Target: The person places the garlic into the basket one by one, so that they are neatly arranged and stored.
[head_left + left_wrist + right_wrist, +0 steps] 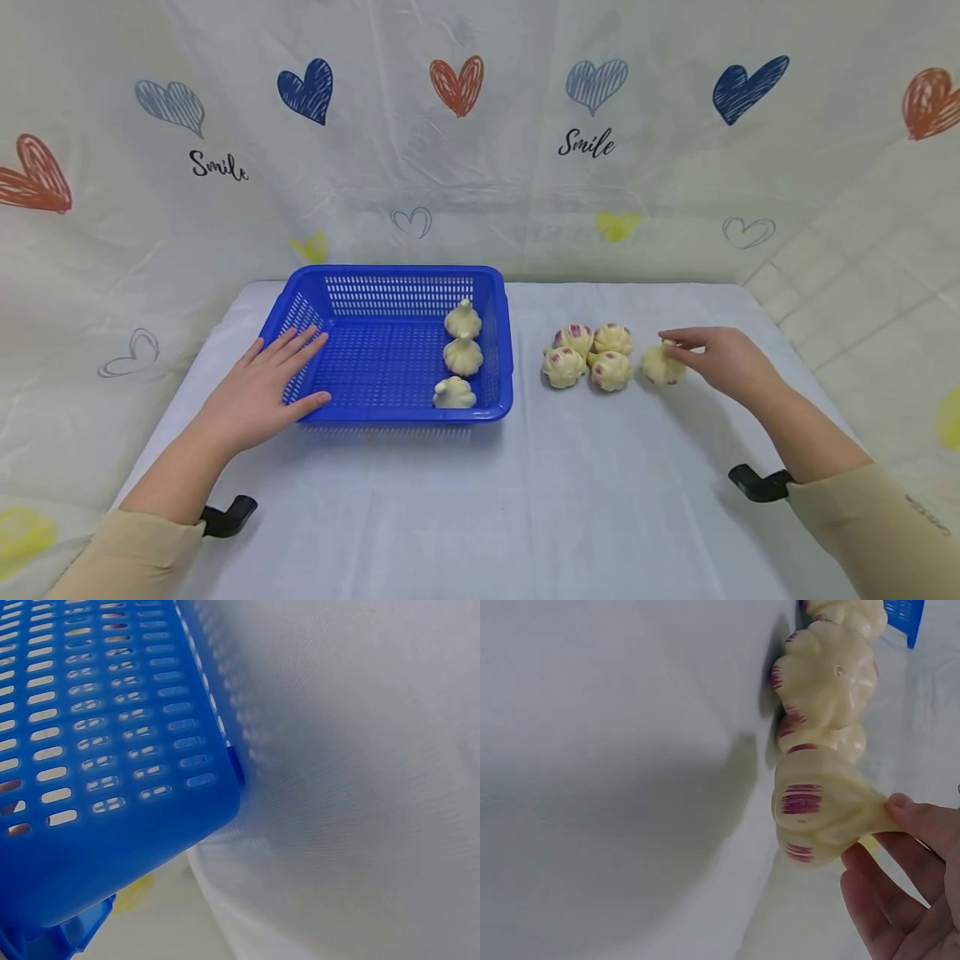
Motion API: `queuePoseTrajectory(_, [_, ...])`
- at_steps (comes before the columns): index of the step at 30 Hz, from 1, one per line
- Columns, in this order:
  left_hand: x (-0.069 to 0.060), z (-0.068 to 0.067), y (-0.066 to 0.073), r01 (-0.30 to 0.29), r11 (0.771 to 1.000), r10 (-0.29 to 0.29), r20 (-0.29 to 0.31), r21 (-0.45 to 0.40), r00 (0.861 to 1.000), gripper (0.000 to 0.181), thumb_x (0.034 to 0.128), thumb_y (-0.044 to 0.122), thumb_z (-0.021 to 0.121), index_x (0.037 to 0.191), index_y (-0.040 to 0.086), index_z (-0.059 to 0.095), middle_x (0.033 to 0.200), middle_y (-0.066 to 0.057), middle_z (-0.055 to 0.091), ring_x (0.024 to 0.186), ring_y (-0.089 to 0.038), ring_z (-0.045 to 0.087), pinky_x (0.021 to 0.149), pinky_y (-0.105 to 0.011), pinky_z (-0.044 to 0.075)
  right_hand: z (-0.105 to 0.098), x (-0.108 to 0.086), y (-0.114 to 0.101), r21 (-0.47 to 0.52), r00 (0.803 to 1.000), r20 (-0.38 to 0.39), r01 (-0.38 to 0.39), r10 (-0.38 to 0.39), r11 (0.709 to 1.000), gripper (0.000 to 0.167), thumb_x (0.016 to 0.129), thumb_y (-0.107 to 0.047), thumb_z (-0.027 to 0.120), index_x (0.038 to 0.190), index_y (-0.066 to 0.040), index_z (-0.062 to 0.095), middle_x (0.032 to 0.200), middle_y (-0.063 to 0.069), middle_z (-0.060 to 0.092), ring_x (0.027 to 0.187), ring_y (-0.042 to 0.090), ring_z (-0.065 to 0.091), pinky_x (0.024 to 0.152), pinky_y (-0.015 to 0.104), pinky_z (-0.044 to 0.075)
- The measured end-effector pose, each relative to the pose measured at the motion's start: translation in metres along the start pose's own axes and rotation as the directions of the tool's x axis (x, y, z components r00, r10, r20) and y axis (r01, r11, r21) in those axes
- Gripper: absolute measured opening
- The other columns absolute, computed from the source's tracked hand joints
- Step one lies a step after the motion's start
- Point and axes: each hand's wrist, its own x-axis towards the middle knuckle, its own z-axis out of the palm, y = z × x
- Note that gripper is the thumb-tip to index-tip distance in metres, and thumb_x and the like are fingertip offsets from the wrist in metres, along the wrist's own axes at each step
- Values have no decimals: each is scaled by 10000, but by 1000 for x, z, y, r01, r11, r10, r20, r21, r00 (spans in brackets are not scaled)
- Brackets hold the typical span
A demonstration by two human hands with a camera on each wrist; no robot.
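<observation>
A blue basket (390,415) stands left of centre, with three garlic bulbs (462,356) along its right side. My left hand (251,396) lies spread, fingers straight, over the basket's left rim. To the right, my right hand (723,362) pinches one garlic bulb (662,365) by its stem between thumb and fingers. In the right wrist view that bulb (817,806) has purple streaks, and my right hand (915,877) holds its narrow end. Beside it are several more bulbs (611,370). The left wrist view shows the basket's slotted wall (150,817), little of the hand.
A white cloth (525,500) covers the table. Behind it hangs a pale sheet (510,167) printed with hearts and the word Smile. The basket's raised rim lies between my left hand and the bulbs inside.
</observation>
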Motion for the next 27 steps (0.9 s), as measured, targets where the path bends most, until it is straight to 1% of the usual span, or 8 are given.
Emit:
queuePoseTrajectory(2, [0, -1, 0, -1, 1000, 1, -1, 1, 1000, 873, 936, 671, 483, 1606, 212, 163, 1645, -103, 190, 1496, -384, 153, 1203, -576, 19, -2, 1, -4, 0, 1000, -7, 9, -9, 1000, 502, 985, -430, 597, 1357, -93, 617, 1278, 252, 620, 1203, 463, 513, 893, 614, 477])
queuePoseTrajectory(4, [0, -1, 0, -1, 1000, 1, 0, -1, 1000, 873, 937, 671, 481, 1606, 212, 161, 1645, -103, 189, 1497, -383, 150, 1205, -568, 6, -4, 3, -8, -3, 999, -18, 28, -28, 1000, 483, 987, -409, 603, 1348, -90, 625, 1263, 249, 630, 1185, 455, 532, 884, 605, 483])
queuePoseTrajectory(5, [0, -2, 1, -1, 1000, 1, 0, 0, 1000, 874, 937, 674, 479, 1606, 210, 162, 1645, -104, 191, 1497, -381, 149, 1203, -576, 19, -5, 4, -11, -6, 999, -22, 39, -39, 999, 469, 988, -392, 606, 1344, -86, 628, 1244, 248, 640, 1176, 454, 540, 880, 602, 486])
queuePoseTrajectory(9, [-1, -3, 1, 10, 1000, -10, 7, -5, 1000, 867, 936, 665, 492, 1604, 215, 174, 1647, -91, 188, 1502, -372, 139, 1211, -544, -12, -10, 7, -22, -18, 996, -42, 78, -79, 997, 432, 988, -354, 618, 1324, -83, 646, 1201, 225, 670, 1148, 437, 573, 864, 580, 499])
queuePoseTrajectory(14, [-1, -3, 3, 24, 1000, -24, 13, -6, 1000, 853, 931, 609, 562, 1600, 223, 201, 1648, -74, 192, 1503, -364, 145, 1216, -525, -15, -13, 11, -33, -16, 995, -54, 89, -90, 996, 406, 984, -337, 628, 1315, -104, 656, 1174, 204, 688, 1152, 421, 573, 846, 563, 506])
queuePoseTrajectory(22, [-1, -2, 3, 16, 1000, -16, 15, -5, 1000, 854, 935, 607, 555, 1601, 210, 197, 1647, -86, 191, 1501, -375, 140, 1214, -527, -29, -24, 16, -51, -37, 987, -106, 113, -117, 993, 386, 977, -327, 638, 1317, -144, 662, 1118, 165, 714, 1120, 390, 586, 786, 504, 502])
queuePoseTrajectory(27, [0, -1, 1, 5, 1000, -5, 11, 1, 1000, 859, 937, 614, 543, 1604, 212, 179, 1646, -98, 191, 1496, -387, 149, 1211, -519, -54, -30, 19, -62, -26, 982, -133, 128, -131, 991, 366, 972, -321, 647, 1304, -168, 673, 1149, 144, 709, 1126, 361, 595, 818, 520, 504])
